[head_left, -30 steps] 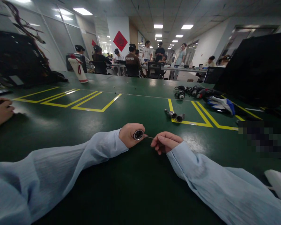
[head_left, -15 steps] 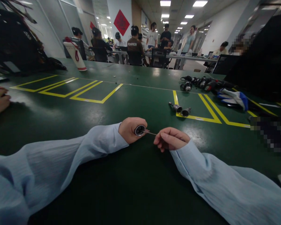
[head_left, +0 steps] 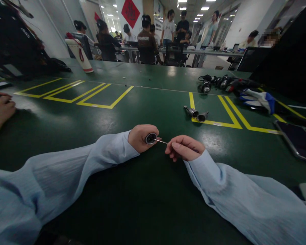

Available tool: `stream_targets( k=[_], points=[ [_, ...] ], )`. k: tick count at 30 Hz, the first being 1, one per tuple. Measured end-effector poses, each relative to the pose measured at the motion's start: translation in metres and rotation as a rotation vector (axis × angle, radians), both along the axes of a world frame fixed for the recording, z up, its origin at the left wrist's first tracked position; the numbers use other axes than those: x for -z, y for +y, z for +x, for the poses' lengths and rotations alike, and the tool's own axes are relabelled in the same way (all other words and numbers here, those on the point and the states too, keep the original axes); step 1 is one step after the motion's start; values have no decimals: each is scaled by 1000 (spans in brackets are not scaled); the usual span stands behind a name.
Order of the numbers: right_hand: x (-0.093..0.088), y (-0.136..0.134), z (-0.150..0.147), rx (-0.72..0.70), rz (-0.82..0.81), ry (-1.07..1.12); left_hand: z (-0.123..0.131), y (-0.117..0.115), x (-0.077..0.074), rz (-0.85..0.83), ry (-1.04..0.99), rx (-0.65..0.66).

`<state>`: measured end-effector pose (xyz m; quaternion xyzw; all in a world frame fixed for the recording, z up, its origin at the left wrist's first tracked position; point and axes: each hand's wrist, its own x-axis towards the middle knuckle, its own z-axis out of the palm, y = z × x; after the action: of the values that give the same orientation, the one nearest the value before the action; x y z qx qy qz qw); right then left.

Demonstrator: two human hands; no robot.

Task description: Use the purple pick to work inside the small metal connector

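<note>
My left hand rests on the green table, fingers wrapped round a small round metal connector whose open face points right. My right hand lies just to the right of it, pinching a thin metal pin or tool whose tip reaches into the connector's face. Both forearms in light blue sleeves lie flat on the table.
Two loose metal connectors lie on a yellow line beyond my hands. Further right are a pile of dark connectors, a blue-white glove and a phone. Another person's hand rests at the left edge. A white bottle stands far left; people sit behind.
The camera has tilted down a little, so the scene sits higher in the frame. My hands hold the same pose, the pin still at the connector's face.
</note>
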<state>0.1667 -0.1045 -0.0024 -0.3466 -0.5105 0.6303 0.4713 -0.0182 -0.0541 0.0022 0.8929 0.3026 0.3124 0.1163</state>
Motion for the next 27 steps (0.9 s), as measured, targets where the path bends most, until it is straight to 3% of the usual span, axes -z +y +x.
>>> stream_targets(
  k=[27],
  points=[
    [-3,-2,-2,-29,12,-118,-4,8,-1,-127,-15,27]
  ],
)
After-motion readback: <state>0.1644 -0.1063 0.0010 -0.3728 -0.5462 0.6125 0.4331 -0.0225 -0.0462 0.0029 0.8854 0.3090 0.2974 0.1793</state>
